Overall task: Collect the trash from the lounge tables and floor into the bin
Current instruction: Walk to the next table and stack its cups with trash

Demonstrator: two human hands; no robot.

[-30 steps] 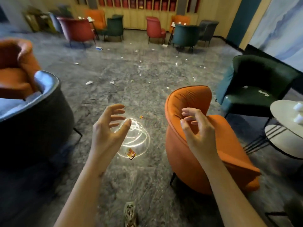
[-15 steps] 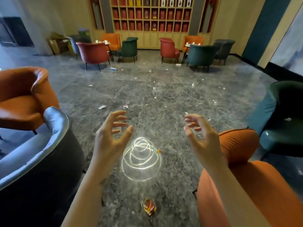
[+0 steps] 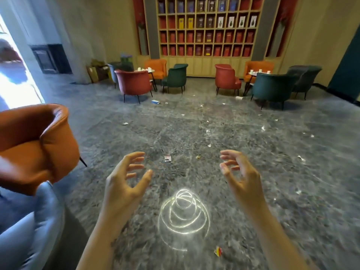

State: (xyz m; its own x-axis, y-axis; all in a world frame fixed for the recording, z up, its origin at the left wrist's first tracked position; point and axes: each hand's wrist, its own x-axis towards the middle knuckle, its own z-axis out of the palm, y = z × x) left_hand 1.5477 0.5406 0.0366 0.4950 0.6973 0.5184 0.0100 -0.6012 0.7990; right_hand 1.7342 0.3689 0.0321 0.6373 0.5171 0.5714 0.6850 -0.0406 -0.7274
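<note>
Left hand (image 3: 124, 180) lower centre, palm inward, fingers (image 3: 136, 155) spread wide and slightly bent, holding nothing. Right hand (image 3: 240, 178) opposite it, the same: fingers (image 3: 228, 153) wide, loosely bent, empty. Both hang above the grey stone floor (image 3: 292, 191).

Trash is on the floor:
- crumpled red-yellow wrapper (image 3: 218, 251), bottom centre-right, near the right forearm
- small white-red carton (image 3: 167, 158), between the hands, further off
- blue-white flat box (image 3: 155, 102), upper centre
- white paper scraps (image 3: 125, 123) scattered mid-frame
- white cups on a small round surface (image 3: 260, 72), upper right

Bright spiral light patch (image 3: 183, 213) on the floor between the wrists. Orange leather armchair (image 3: 39, 143) at left edge, blurred.
</note>
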